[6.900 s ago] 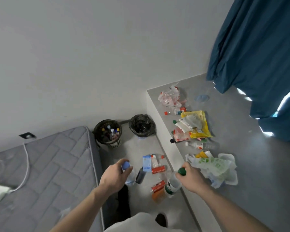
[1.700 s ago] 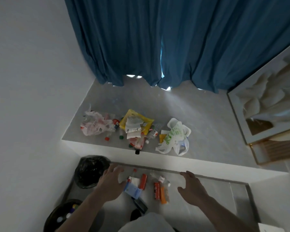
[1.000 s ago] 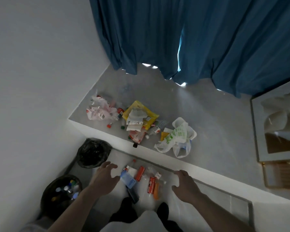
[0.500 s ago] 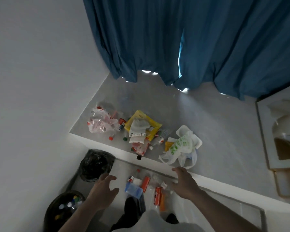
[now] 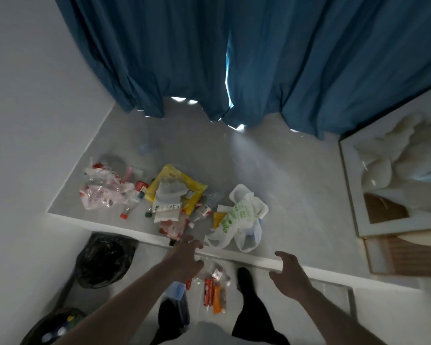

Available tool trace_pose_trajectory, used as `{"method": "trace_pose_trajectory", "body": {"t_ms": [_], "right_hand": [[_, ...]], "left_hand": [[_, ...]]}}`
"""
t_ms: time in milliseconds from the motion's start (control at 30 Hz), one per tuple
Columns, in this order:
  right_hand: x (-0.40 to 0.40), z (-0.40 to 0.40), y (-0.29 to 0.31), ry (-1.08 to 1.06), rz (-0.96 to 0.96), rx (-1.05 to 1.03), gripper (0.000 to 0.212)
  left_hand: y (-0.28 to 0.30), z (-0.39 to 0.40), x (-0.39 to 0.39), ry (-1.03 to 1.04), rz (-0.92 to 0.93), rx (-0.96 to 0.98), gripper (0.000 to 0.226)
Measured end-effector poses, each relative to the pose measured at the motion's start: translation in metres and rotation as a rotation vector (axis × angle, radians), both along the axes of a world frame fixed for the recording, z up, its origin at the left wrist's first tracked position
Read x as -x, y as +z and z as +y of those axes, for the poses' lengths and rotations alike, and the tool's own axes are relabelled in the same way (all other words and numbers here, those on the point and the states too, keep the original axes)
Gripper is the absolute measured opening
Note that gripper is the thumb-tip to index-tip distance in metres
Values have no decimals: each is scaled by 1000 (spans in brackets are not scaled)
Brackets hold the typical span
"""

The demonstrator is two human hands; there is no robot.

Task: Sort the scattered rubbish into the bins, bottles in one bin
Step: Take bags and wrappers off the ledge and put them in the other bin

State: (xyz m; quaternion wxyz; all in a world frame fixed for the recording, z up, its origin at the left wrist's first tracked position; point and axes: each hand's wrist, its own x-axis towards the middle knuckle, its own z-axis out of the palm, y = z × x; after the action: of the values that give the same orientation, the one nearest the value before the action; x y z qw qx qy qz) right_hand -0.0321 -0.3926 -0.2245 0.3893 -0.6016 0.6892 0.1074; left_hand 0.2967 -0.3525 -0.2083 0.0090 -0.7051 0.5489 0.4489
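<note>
Two bins stand on the floor at the lower left. The nearer one, a dark round bin [image 5: 52, 327], holds plastic bottles, of which only a few coloured caps show. Just beyond it the second bin, lined with a crumpled black plastic bag [image 5: 105, 260], shows nothing inside that can be made out.

Both hands are empty, with fingers loosely spread. The left hand [image 5: 184, 257] reaches forward, palm down, its fingertips at the white edge of the raised grey ledge [image 5: 296, 185], just short of the litter there. The right hand [image 5: 288, 270] hangs lower and to the right, near the same edge, well apart from the left one. Half a second ago the left hand was down beside the bag-lined bin and the right one was at the ledge edge near the white bag; now the left has risen to the edge and the right has swung out to the side.

Between the person's dark-trousered legs, on the floor, lie a flat blue packet [image 5: 176, 291], a red wrapper [image 5: 208, 292], an orange wrapper [image 5: 217, 298] touching it, and some clear plastic scraps.

Farther off, the ledge carries most of the rubbish: a white plastic bag with green print [image 5: 237, 217], a yellow plastic bag [image 5: 177, 180] under white paper packets, small clear bottles beside them, loose red and green caps, and a crumpled clear-and-red plastic bag [image 5: 102, 192] at the left end. Behind everything hang the blue curtains [image 5: 234, 58].
</note>
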Motion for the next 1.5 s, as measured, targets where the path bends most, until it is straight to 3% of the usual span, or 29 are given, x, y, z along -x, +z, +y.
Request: {"method": "trace_pose_trajectory", "body": {"t_ms": [233, 367, 433, 500, 733, 933, 1100, 1200, 1300, 1433, 1500], "right_hand": [[29, -125, -45, 54, -65, -46, 80], [17, -185, -79, 62, -125, -20, 81], [4, -207, -101, 90, -121, -23, 91], [-7, -223, -128, 102, -126, -27, 104], [-15, -249, -209, 125, -55, 42, 109], [-9, -272, -259, 78, -63, 11, 100], [12, -278, -259, -8, -93, -114, 40], [37, -280, -250, -91, -103, -137, 22], [62, -280, -246, -281, -140, -159, 24], [79, -276, -249, -310, -287, -303, 54], [71, -272, -245, -317, -372, -304, 56]], "left_hand": [[-44, -82, 86, 217, 45, -115, 52], [-76, -111, 108, 309, 0, -163, 49], [-92, -117, 112, 337, -26, -176, 45], [-107, -123, 112, 339, -51, -168, 41], [-155, -153, 127, 166, -114, -205, 34], [-207, -172, 150, 102, -139, -260, 55], [-219, -181, 174, 12, -75, -285, 83], [-213, -190, 190, 4, 4, -295, 86], [-205, -202, 203, 23, 94, -298, 85], [-211, -219, 217, 3, 103, -293, 83], [-221, -226, 218, -56, 98, -326, 73]]}}
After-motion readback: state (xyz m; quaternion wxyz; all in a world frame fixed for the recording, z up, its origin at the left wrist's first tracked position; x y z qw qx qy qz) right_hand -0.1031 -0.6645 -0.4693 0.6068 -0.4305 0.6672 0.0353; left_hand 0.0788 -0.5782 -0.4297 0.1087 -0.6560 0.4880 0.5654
